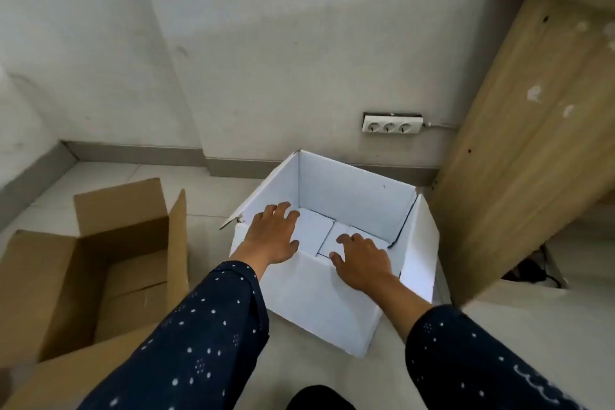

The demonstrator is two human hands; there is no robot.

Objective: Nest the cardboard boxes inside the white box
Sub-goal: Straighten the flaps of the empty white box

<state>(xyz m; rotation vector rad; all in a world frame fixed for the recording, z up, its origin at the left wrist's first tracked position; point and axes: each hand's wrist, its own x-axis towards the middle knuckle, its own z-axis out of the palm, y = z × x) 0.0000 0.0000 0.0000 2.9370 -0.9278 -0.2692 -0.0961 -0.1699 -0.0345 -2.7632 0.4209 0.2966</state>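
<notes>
- I see the white box (319,296) on the pale floor (213,196) at centre, open at the top, with one corner pointing toward the far wall (266,43).
- Its flaps stand up on the far and right sides; the left flap (263,190) leans outward, and its near end looks torn, though I can't be sure at this angle.
- The box sits turned, so its long axis seems to run from near left to far right.
- My left hand (271,236) is spread flat over the near left rim, fingers apart, reaching into the opening and gripping nothing.
- My right hand (362,263) is also flat and spread, palm down over the near rim, clamped on nothing.
- The two hands are apart, with a gap of box floor between them.
- Under the fingertips the bottom flaps (319,230) show as white panels meeting at a seam.
- A brown box (100,263) lies to the left of the white one, near it but not touching, open upward with its flaps raised.
- Its far flap (119,206) and right flap (178,243) stand between the two boxes' openings.
- A wooden desk panel (532,143) rises just right of the white box, close to its right flap.
- A power strip (392,125) is on the far wall behind the white box, its cable running right toward the desk.
- Both sleeves (199,336) are dark blue with white dots.
</notes>
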